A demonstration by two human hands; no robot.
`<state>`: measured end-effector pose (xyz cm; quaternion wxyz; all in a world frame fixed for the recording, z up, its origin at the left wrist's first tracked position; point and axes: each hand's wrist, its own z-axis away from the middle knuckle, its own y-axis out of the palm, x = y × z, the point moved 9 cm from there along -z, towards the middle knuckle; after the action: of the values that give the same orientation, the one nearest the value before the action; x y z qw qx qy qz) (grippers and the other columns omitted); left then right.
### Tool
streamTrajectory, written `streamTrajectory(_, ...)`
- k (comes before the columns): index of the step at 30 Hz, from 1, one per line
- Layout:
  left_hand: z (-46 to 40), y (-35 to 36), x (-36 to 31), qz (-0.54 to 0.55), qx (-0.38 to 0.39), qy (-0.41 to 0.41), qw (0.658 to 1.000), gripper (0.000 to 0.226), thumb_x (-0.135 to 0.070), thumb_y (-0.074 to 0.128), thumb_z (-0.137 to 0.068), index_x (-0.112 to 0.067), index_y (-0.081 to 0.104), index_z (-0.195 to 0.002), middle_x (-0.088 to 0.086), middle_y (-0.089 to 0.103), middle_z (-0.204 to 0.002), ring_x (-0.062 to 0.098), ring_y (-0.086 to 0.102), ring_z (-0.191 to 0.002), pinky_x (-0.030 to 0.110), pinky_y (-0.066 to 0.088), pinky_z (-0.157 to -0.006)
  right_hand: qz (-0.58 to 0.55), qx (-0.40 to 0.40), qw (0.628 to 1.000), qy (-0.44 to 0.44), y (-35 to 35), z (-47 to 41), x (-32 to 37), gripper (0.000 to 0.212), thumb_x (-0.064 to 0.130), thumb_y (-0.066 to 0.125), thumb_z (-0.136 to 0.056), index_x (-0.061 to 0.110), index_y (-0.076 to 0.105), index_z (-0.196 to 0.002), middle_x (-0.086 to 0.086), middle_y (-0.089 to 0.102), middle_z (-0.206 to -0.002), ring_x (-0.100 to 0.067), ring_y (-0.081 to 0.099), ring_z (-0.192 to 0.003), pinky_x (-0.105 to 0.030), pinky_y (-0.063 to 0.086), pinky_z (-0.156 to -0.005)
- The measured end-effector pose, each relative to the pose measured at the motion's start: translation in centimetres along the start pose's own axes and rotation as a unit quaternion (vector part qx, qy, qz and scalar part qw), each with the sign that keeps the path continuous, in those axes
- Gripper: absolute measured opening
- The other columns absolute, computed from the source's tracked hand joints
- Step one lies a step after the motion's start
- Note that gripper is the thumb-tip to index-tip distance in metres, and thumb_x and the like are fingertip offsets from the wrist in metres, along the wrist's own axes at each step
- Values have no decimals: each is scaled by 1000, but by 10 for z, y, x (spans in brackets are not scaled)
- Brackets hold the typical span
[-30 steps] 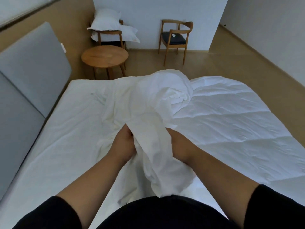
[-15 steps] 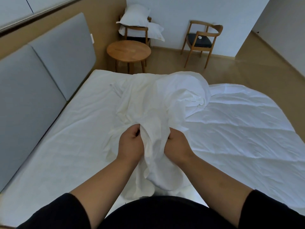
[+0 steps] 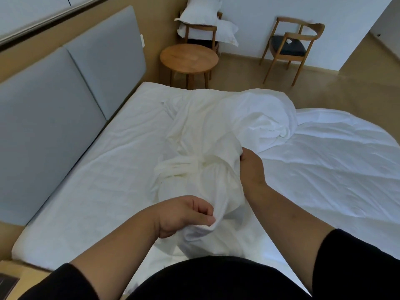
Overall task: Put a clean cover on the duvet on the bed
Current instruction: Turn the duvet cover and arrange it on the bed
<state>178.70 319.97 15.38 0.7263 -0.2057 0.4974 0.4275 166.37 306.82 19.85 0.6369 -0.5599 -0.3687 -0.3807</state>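
A crumpled white duvet cover (image 3: 218,135) lies bunched across the middle of the bed (image 3: 91,169). The quilted white duvet (image 3: 337,165) is spread flat over the bed's right half. My left hand (image 3: 184,215) pinches a fold of the cover close to my body. Farther out, my right hand (image 3: 251,167) grips the cover's bunched fabric, its fingertips hidden in the cloth. Both arms wear black sleeves.
A grey padded headboard (image 3: 71,79) runs along the bed's left side. Beyond the bed stand a round wooden table (image 3: 189,58), a wooden chair stacked with white pillows (image 3: 201,18) and a second wooden chair (image 3: 291,46) with a dark seat. Tan floor lies to the right.
My hands, held together on the cover, have parted: the left drew back toward my body with a fold, the right reached farther along the cloth. The view has swung left.
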Motion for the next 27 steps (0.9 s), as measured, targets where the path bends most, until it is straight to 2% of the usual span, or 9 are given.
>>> streamTrajectory(2, -9, -22, -7, -85, -80, 51, 992, 8, -22, 73, -83, -16, 72, -79, -4, 59, -82, 10, 56, -79, 22, 41, -81, -11, 18, 999, 27, 7, -2, -11, 26, 19, 53, -87, 16, 48, -61, 6, 55, -63, -15, 47, -65, -28, 40, -62)
streamTrajectory(5, -7, -67, -36, -196, -299, 170, 918, 50, 0, 62, -87, -48, 71, -77, -22, 59, -91, -3, 59, -89, 13, 41, -83, -19, 90, 994, 65, 19, 0, -29, 16, 16, 58, -93, 20, 73, -89, 7, 75, -89, -15, 69, -90, -32, 58, -80)
streamTrajectory(8, -8, -103, -44, -183, -446, 131, 866, 22, -20, 66, -92, -41, 64, -99, -21, 56, -105, -1, 55, -100, 21, 45, -85, -14, 123, 990, 67, 19, 6, -33, 21, 17, 59, -94, 30, 75, -94, 14, 76, -94, -11, 70, -95, -31, 58, -83)
streamTrajectory(10, -30, -102, -36, -220, -374, 53, 899, 20, -32, 67, -92, -34, 64, -112, -20, 58, -111, -1, 55, -103, 22, 45, -85, -28, 122, 990, 64, 16, 7, -32, 20, 17, 62, -94, 31, 76, -96, 18, 75, -94, -6, 70, -93, -24, 56, -77)
streamTrajectory(13, -51, -77, -42, -250, -282, 55, 925, 16, -33, 68, -90, -34, 67, -107, -21, 65, -102, 2, 60, -98, 21, 44, -79, -63, 108, 991, 56, 9, 8, -28, 18, 19, 72, -90, 30, 74, -103, 16, 75, -99, -6, 71, -93, -24, 57, -77)
streamTrajectory(15, -59, -66, -44, -236, -285, 78, 926, 13, -33, 67, -91, -36, 64, -104, -24, 64, -96, -1, 60, -91, 14, 42, -73, -89, 105, 989, 56, 9, 12, -28, 32, 24, 74, -89, 34, 67, -118, 14, 74, -102, -5, 71, -96, -26, 58, -81)
streamTrajectory(19, -62, -67, -55, -252, -340, 127, 897, 18, -32, 55, -95, -26, 60, -78, -16, 60, -75, -2, 56, -73, 6, 39, -64, -97, 85, 987, 101, 11, 28, -41, 38, 31, 49, -104, 44, 39, -138, 28, 71, -90, 6, 66, -92, -19, 50, -79)
streamTrajectory(23, -70, -65, -57, -250, -294, 136, 912, 10, -18, 58, -95, -10, 63, -91, 3, 68, -87, 0, 55, -73, 8, 41, -65, -7, -18, 997, 79, 0, 38, -52, 19, 27, 49, -102, 23, 67, -98, 12, 70, -90, -5, 63, -87, -18, 48, -75)
streamTrajectory(27, -70, -77, -55, -223, -304, 127, 917, 21, -27, 59, -88, -9, 64, -98, 0, 69, -93, 8, 61, -82, 17, 44, -69, -22, -170, 984, 52, -36, 51, -49, 30, 23, 48, -104, 10, 57, -79, 9, 57, -74, -2, 49, -65, -17, 38, -61)
